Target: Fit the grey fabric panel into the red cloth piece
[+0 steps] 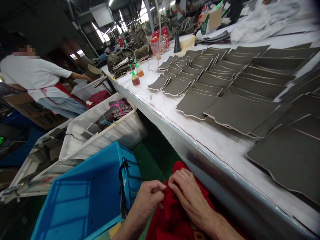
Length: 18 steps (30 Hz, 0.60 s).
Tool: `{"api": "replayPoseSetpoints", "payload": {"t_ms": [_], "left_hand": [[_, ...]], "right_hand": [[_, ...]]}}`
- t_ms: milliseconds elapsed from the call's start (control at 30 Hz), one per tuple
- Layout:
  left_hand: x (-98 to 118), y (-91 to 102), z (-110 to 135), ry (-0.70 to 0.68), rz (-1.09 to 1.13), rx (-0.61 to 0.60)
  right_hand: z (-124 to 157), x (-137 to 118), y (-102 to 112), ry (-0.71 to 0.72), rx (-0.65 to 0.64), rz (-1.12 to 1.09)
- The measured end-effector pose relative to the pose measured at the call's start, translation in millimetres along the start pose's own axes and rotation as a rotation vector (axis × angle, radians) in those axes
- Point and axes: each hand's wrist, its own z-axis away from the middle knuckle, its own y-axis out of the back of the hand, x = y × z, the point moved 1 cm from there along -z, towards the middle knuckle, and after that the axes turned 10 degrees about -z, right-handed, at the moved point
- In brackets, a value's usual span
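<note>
Both my hands are low in the view, at my lap, below the table's edge. My left hand [148, 199] pinches a fold of red cloth [172, 216] between thumb and fingers. My right hand [188, 193] lies on the same red cloth, fingertips pressed on it right next to the left hand's fingers. The cloth covers my lap and has a bit of yellow print near the bottom. Rows of flat grey cut pieces [240, 111] lie overlapping on the white table [225, 143] to my right, out of my hands' reach at this moment.
A blue crate [87, 196] stands left of my hands, white crates [120, 130] with dark pieces beyond it. Two glue bottles [135, 78] with green tips stand on the table. A person in a white shirt and red apron [42, 80] works at the far left.
</note>
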Motion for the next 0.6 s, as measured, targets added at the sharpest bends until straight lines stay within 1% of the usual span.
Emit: {"api": "replayPoseSetpoints", "payload": {"t_ms": [167, 300, 467, 600], "left_hand": [[-1, -5.4, 2, 0.030, 0.060, -0.037], [-1, -12.3, 0, 0.039, 0.072, -0.018], [8, -20.0, 8, -0.021, 0.061, 0.018], [9, -24.4, 14, -0.038, 0.055, -0.038]], "right_hand": [[3, 0, 5, 0.006, 0.024, 0.003], [6, -3, 8, 0.022, 0.037, 0.006], [12, -5, 13, 0.039, 0.079, 0.006], [18, -8, 18, 0.057, 0.115, -0.004]]}}
